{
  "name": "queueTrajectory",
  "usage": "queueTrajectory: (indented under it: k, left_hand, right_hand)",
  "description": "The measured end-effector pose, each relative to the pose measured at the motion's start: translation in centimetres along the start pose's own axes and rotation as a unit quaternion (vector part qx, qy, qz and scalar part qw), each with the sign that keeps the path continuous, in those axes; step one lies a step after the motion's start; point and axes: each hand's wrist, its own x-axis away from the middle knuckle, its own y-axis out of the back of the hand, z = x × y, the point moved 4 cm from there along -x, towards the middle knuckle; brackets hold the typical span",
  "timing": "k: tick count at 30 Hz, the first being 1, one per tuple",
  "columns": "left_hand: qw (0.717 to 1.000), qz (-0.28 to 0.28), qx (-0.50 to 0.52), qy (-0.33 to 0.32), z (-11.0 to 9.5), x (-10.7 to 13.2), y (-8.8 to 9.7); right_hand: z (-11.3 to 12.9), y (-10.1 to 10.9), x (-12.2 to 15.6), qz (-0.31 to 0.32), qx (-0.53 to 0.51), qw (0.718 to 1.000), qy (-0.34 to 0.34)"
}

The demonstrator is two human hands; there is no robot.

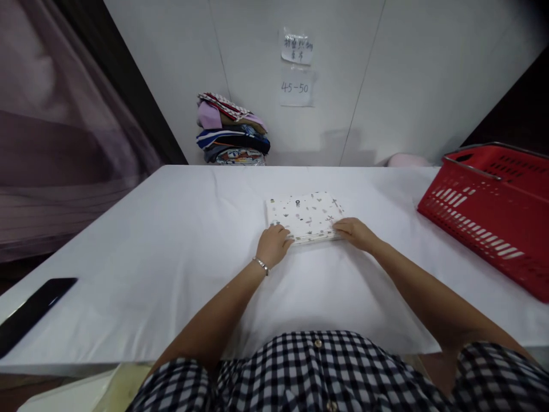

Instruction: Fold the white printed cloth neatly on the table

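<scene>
A white cloth with a small scattered print (pixel 306 213), folded into a flat rectangle of several layers, lies in the middle of the table. At its near left corner is my left hand (pixel 272 246), wearing a silver bracelet; its fingers rest on top and the thumb is against the layered front edge. My right hand (pixel 355 233) pinches the near right corner, fingers over the top. The undersides of both corners are hidden by the hands.
A white cover (pixel 180 229) drapes the table. On the right stands a red plastic basket (pixel 484 212) with a metal handle. A dark flat device (pixel 34 312) lies at the left edge. Folded fabrics (pixel 234 130) are stacked beyond the far edge, near paper signs (pixel 297 87) on the wall.
</scene>
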Motion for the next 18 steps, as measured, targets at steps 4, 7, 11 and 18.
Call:
queueTrajectory:
  k: [4,7,11,18]
  left_hand:
    - [0.999,0.028,0.019,0.001,-0.5,-1.1,-1.5]
    - [0.999,0.028,0.017,-0.009,-0.3,-1.3,-1.9]
    - [0.999,0.027,0.004,-0.030,-0.2,-1.4,-2.0]
    - [0.996,-0.024,-0.061,-0.057,-0.6,-0.4,-1.8]
  right_hand:
    - [-0.2,-0.9,0.7,0.012,-0.013,1.000,-0.004]
    - [-0.8,-1.5,0.7,-0.005,-0.023,1.000,-0.019]
    - [-1.0,-2.1,0.5,-0.034,-0.034,0.998,-0.047]
    - [0.4,-1.7,2.0,-0.094,-0.007,0.994,-0.053]
